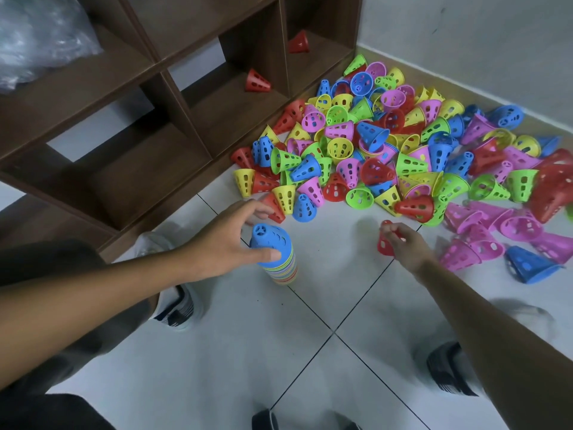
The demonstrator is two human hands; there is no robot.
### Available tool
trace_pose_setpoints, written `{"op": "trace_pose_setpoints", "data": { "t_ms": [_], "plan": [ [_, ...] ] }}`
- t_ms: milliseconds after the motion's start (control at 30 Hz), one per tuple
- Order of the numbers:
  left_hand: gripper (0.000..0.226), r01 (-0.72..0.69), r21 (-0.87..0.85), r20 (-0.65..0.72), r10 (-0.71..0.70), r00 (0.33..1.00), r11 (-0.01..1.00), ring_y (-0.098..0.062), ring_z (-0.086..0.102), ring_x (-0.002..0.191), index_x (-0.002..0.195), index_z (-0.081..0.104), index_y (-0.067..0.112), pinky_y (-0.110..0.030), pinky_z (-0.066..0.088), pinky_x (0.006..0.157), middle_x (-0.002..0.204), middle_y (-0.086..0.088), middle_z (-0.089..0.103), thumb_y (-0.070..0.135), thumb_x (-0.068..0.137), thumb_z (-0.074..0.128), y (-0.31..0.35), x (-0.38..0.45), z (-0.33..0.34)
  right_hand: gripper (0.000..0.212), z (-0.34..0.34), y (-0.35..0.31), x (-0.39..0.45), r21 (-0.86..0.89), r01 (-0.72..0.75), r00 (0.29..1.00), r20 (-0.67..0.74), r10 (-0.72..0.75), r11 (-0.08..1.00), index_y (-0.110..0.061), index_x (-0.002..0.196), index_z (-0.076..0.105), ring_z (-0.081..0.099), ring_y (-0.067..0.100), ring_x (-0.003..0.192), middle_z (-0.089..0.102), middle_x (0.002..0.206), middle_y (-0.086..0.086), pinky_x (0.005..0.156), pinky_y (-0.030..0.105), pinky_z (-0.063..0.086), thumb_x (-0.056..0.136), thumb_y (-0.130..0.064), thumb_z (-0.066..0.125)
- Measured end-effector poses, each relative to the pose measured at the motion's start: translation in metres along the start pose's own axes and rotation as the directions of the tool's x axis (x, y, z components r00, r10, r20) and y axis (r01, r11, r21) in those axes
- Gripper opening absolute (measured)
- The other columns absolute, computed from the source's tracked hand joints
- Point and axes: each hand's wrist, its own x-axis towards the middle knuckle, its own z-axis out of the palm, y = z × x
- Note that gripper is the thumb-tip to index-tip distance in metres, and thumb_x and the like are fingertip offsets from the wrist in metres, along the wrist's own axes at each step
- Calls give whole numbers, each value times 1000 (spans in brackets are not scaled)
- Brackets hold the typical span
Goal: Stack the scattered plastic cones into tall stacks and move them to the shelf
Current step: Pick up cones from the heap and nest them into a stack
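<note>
**Cone stack on the tile, both hands at work beside the heap**

Head view: A large heap of perforated plastic cones (387,147) in red, yellow, green, blue and pink lies on the white tiled floor (310,352), filling the corner between the grey wall (465,41) and the dark brown wooden shelf (148,97). Pink cones spread out at the heap's right edge, with a single blue cone (530,266) lying on its side just beside them. Two red cones sit in separate shelf compartments: one (256,81) in the middle compartment, another (299,42) in the compartment to its right. A crumpled clear plastic bag (40,38) rests on the shelf at the upper left. The person's shoes (175,308) show on the tile below the arms.

A stack of nested cones (274,259) stands upright on the floor, in front of the heap and apart from it, topped by a blue cone. The left hand (229,243) reaches in from the left and grasps the top of the stack, thumb pressed on the blue cone's rim, fingers arched over its far side. The right hand (403,243) is extended from the lower right, near the heap's front edge, and pinches a red cone (386,240) held off the floor, tilted.
</note>
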Motion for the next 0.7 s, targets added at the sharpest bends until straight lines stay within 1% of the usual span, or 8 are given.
{"op": "trace_pose_setpoints", "data": {
  "t_ms": [67, 133, 267, 367, 433, 567, 667, 700],
  "plan": [
    [58, 11, -23, 5, -10, 1000, 1000, 6, 51, 116, 128, 54, 34, -3, 38, 88, 124, 23, 54, 43, 78, 83, 6, 1, -5, 12, 7, -20, -3, 140, 9, 999, 37, -14, 990, -28, 93, 67, 65, 29, 104, 67, 117, 14, 84, 36, 50, 100, -32, 58],
    [48, 10, -72, 5, -10, 1000, 997, 7, 52, 115, 124, 57, 32, -2, 38, 86, 123, 22, 58, 46, 83, 77, 10, 2, -8, 11, 12, -46, -10, 238, 29, 994, 95, -53, 971, -25, 107, 65, 64, 30, 110, 65, 122, 10, 88, 40, 52, 101, -29, 57],
    [22, -4, -164, -66, -6, 998, 986, 4, 59, 106, 113, 65, 24, -4, 40, 82, 111, 13, 67, 33, 94, 69, 17, 11, -14, 37, 21, -96, -25, 393, 68, 968, 197, -156, 917, -29, 132, 49, 70, 26, 102, 70, 110, 5, 95, 45, 55, 97, -22, 62],
    [17, 6, -203, -113, -29, 993, 979, -1, 63, 102, 109, 67, 24, -9, 44, 84, 105, 10, 69, 34, 95, 68, 22, 18, -18, 55, 27, -131, -39, 502, 80, 922, 290, -255, 861, -30, 139, 40, 72, 25, 102, 71, 116, 9, 96, 45, 56, 93, -18, 68],
    [23, 23, -255, -123, -56, 991, 967, -1, 64, 100, 110, 68, 24, -12, 45, 85, 104, 8, 70, 40, 93, 69, 24, 22, -21, 66, 31, -150, -47, 542, 84, 885, 345, -312, 836, -31, 142, 37, 69, 30, 109, 67, 125, 12, 98, 48, 54, 89, -17, 73],
    [38, 100, -425, -107, -160, 981, 899, 2, 67, 99, 110, 68, 29, -22, 50, 87, 106, 12, 72, 55, 83, 69, 30, 25, -27, 79, 40, -179, -66, 553, 129, 795, 439, -419, 823, -37, 145, 34, 68, 30, 113, 66, 127, 10, 100, 47, 52, 84, -12, 77],
    [19, 132, -537, -92, -213, 973, 833, 4, 68, 90, 106, 66, 25, -27, 50, 84, 94, 22, 73, 41, 95, 65, 35, 24, -30, 89, 48, -192, -76, 535, 162, 737, 493, -462, 829, -44, 144, 35, 67, 30, 113, 55, 139, 12, 102, 49, 51, 75, -15, 85],
    [18, 135, -567, -90, -224, 970, 813, 3, 68, 88, 106, 65, 23, -26, 50, 82, 91, 21, 73, 38, 96, 62, 38, 23, -32, 92, 50, -196, -80, 528, 172, 726, 503, -469, 832, -46, 144, 36, 67, 31, 113, 52, 140, 10, 102, 51, 51, 73, -16, 86]
  ]
}}
